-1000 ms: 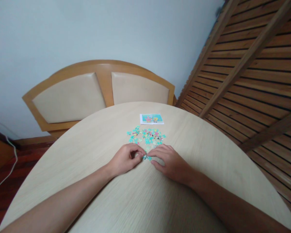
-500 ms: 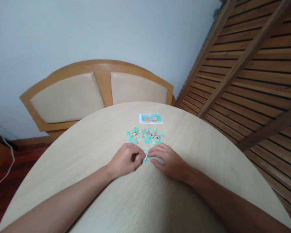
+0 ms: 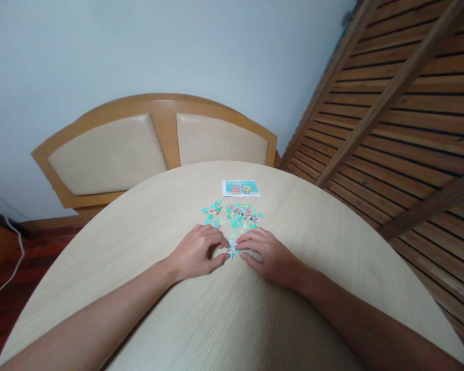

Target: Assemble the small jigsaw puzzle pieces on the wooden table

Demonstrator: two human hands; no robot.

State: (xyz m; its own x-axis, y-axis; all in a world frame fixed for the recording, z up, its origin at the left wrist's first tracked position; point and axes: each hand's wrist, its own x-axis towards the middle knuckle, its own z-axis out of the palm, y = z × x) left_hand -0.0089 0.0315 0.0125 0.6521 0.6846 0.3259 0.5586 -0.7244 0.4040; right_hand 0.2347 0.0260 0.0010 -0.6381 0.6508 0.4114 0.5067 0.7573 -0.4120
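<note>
A heap of small turquoise, pink and yellow puzzle pieces (image 3: 234,216) lies on the round pale wooden table (image 3: 147,221). Just in front of the heap, my left hand (image 3: 198,251) and my right hand (image 3: 266,253) meet, fingers curled. Both pinch a small joined cluster of puzzle pieces (image 3: 232,249) between their fingertips, resting on the tabletop. Behind the heap lies a small reference picture card (image 3: 241,188) with a turquoise cartoon image.
Beyond the table stands a wooden bench back with two beige cushions (image 3: 154,144) against a pale blue wall. A slatted wooden panel (image 3: 402,113) fills the right side. A white cable (image 3: 13,257) hangs at the far left over a dark red floor.
The two hands have shifted slightly while working the small cluster of pieces between their fingertips. The heap and the card have not moved.
</note>
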